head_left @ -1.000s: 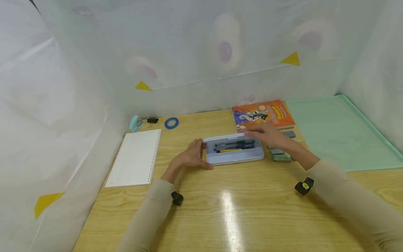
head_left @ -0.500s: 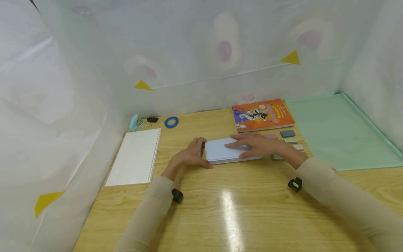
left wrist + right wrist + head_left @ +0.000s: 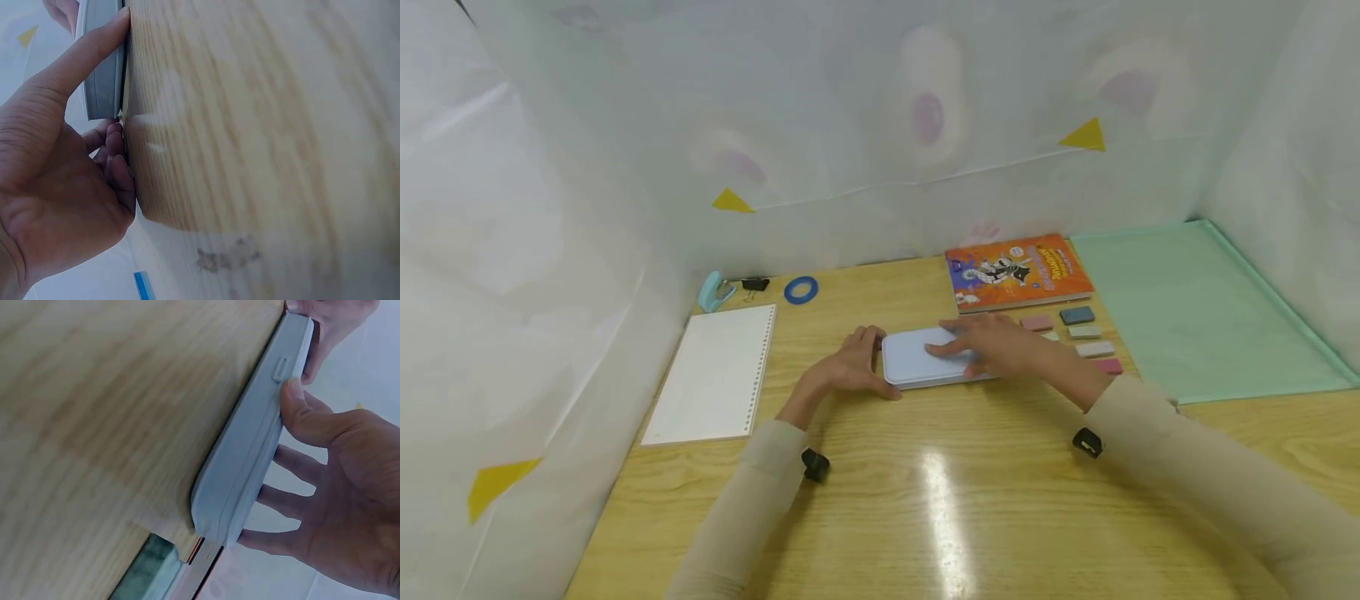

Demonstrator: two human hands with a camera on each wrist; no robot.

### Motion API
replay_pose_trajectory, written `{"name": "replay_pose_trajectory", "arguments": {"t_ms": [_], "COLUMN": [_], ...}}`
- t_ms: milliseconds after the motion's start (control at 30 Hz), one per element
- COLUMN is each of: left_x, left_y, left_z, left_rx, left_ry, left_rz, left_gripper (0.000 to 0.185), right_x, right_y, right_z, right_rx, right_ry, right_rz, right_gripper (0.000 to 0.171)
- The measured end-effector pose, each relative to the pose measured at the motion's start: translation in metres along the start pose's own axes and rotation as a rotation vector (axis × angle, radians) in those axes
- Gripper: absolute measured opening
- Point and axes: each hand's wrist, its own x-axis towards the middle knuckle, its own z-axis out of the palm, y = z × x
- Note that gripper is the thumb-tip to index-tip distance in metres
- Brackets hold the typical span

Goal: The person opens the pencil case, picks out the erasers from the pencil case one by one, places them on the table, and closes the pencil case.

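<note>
A pale blue-white plastic pencil case (image 3: 910, 358) lies on the wooden table with its lid down. Its left end sits between the thumb and fingers of my left hand (image 3: 853, 367); in the left wrist view that thumb lies along the case's front side (image 3: 103, 81) while the other fingers curl near its end. My right hand (image 3: 1007, 346) rests on the lid with fingers spread, covering the right part of the case. From the right wrist, the thumb touches the lid's front edge near a small clasp (image 3: 282, 369), and the straight fingers reach over the top.
Several erasers, including a blue one (image 3: 1077, 315) and a white one (image 3: 1094, 350), lie right of the case. Behind is an orange book (image 3: 1018, 273); a green tray (image 3: 1217, 317) stands far right. Leftward are a notebook (image 3: 711, 375), blue tape roll (image 3: 801, 290), stapler (image 3: 713, 292) and binder clip (image 3: 756, 285).
The lid, raised a second ago with pens showing inside, has come down over the case. My right hand moved from the lid's back edge onto its top; the left hand kept its place.
</note>
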Motion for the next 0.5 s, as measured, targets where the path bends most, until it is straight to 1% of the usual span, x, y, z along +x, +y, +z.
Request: {"name": "replay_pose_trajectory", "arguments": {"t_ms": [133,233,300,367,433,500], "left_x": [0.001,0.002,-0.003,-0.009,-0.021,-0.035], "left_y": [0.001,-0.004,-0.005,-0.006,-0.002,-0.001], "left_z": [0.000,0.002,0.004,0.006,0.005,0.002], "left_rx": [0.001,-0.004,0.003,0.037,0.087,0.126], "left_ry": [0.002,0.027,0.045,0.064,0.081,0.102], "left_rz": [0.009,0.012,0.021,0.033,0.048,0.056], "left_gripper": [0.101,0.102,0.101,0.100,0.096,0.091], "right_x": [-0.006,-0.010,-0.017,-0.028,-0.044,-0.063], "right_y": [-0.002,0.003,0.009,0.017,0.024,0.031], "right_z": [0.005,0.012,0.016,0.017,0.012,0.003], "right_rx": [-0.072,-0.069,-0.011,0.073,0.173,0.241], "right_ry": [0.026,0.083,0.131,0.168,0.204,0.233], "right_rz": [0.012,-0.027,-0.046,-0.036,0.002,0.061], "right_gripper": [0.065,0.061,0.057,0.053,0.050,0.048]}}
